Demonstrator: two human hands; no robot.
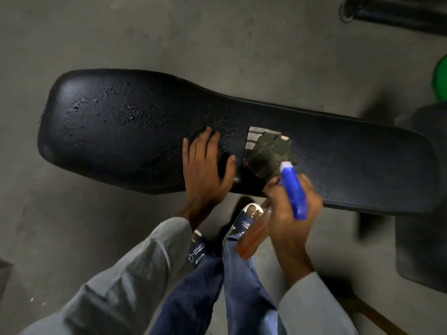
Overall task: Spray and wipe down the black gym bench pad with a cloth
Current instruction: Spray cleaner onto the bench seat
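The long black gym bench pad (116,131) runs from left to right across the view, and its left half is wet with spray droplets. A torn grey and olive patch (266,151) shows near its middle. My left hand (205,165) lies flat on the pad with fingers spread, pressing a dark cloth (249,183) that is hard to tell from the pad. My right hand (292,221) grips a spray bottle (294,187) with a blue trigger head and orange liquid. It holds the bottle over the pad's near edge, with the nozzle towards the patch.
The grey concrete floor (72,238) surrounds the bench. My feet in slide sandals (246,221) stand right below the pad's near edge. A green object (441,81) sits at the right edge, with dark equipment at the top right (399,13) and at the right (425,238).
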